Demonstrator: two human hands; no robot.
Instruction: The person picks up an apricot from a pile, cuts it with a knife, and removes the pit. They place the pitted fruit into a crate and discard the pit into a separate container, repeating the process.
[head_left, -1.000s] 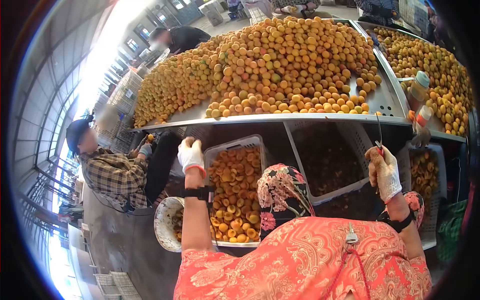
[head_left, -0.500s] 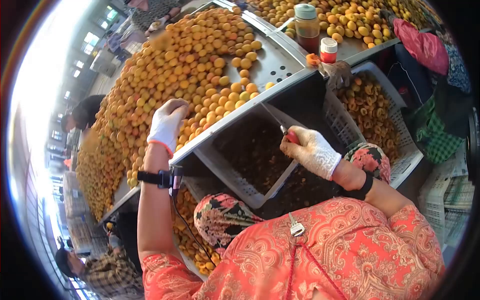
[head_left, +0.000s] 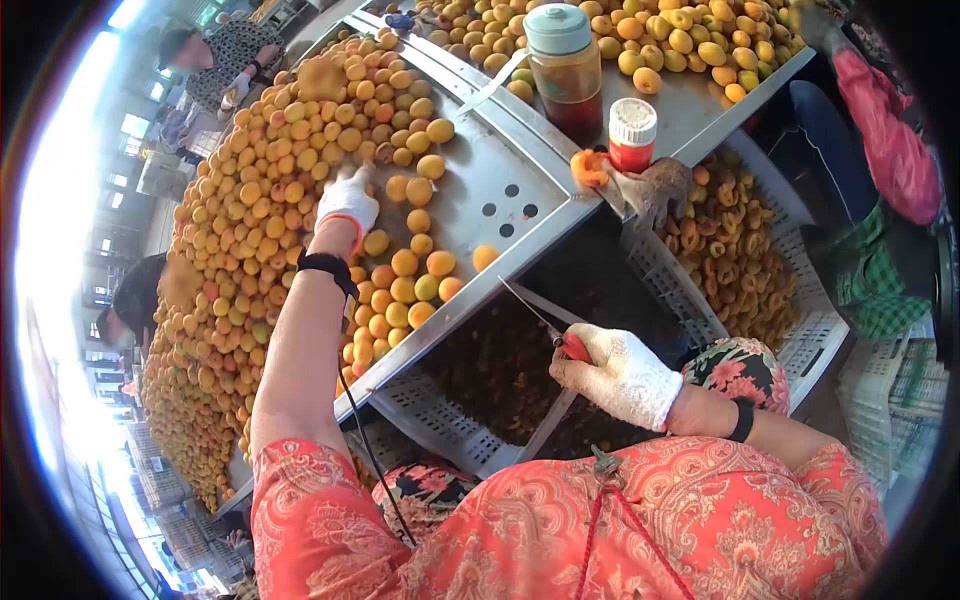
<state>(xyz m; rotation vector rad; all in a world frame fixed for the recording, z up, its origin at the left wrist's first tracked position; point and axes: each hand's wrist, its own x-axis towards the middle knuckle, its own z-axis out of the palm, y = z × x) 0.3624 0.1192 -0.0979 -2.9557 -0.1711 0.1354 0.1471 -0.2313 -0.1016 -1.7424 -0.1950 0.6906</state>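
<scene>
My left hand [head_left: 348, 202], in a white glove with bare fingertips, reaches into the heap of apricots [head_left: 290, 150] on the metal table. Its fingers are stretched out and slightly blurred against the fruit, and I see no apricot held in them. My right hand [head_left: 625, 375], in a stained white glove, is closed around the red handle of a small knife [head_left: 573, 346]. The thin blade points up and left towards the table edge. Below the knife is a plastic crate [head_left: 425, 415] with dark bits in it.
A jar of reddish liquid [head_left: 564, 75], a red bottle with a white cap [head_left: 632, 136] and a dirty glove [head_left: 655, 188] lie at the table corner. A crate [head_left: 815, 345] of cut apricots stands at right. A co-worker [head_left: 225, 65] is at the far side.
My left hand has moved further in over the table, from the near edge of the heap into the fruit. My right hand with the knife is slightly lower, its blade now plainly visible.
</scene>
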